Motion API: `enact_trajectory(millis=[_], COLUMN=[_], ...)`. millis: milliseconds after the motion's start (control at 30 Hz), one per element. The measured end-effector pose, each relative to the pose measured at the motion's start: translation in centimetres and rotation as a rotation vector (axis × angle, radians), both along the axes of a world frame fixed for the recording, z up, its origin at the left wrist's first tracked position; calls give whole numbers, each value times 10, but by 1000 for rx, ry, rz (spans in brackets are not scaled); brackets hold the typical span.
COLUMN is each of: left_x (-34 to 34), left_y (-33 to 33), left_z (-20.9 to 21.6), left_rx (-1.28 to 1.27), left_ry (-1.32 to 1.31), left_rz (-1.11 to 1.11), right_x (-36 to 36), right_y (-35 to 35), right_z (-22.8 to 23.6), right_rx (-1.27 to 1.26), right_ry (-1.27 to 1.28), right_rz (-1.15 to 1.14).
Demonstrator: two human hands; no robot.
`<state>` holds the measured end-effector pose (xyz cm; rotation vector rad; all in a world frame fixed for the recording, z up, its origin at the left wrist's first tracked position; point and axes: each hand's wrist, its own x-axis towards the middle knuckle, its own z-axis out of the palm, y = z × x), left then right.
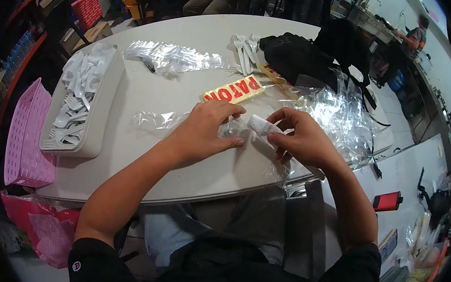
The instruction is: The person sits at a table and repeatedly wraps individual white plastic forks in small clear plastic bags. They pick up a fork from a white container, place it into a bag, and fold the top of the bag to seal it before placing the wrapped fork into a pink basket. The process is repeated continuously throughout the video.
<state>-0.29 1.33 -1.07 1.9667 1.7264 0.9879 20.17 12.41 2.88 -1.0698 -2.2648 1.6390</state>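
My right hand (305,139) pinches a white folded paper napkin (262,127) between thumb and fingers, above the near part of the table. A pale strip shows beyond the palm, and I cannot tell whether it belongs to the napkin. To its left, my left hand (205,126) has thumb and fingers apart with nothing gripped. Under and beside that hand lies a clear plastic sleeve (158,120). Just beyond my hands sits a yellow packet with red lettering (235,90). White plastic forks (243,49) lie farther back.
On the left, a white bin (110,89) holds white plastic cutlery, beside a pink basket (30,131). Clear sleeves (174,57) lie at the back of the white table (150,92). Black bags (301,57) and crumpled clear plastic (338,115) cover the right side.
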Motion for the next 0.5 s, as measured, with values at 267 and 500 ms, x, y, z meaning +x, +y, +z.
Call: enact_trajectory(millis=[267, 500], left_x=[0, 0], left_y=[-1, -2], left_z=[0, 1], left_rx=[19, 33], left_ry=[21, 4], left_rz=[-2, -10], right_x=[-4, -6], right_y=[-7, -6], right_z=[-3, 3], right_rx=[19, 43], right_ry=[-46, -100], right_rz=[29, 54])
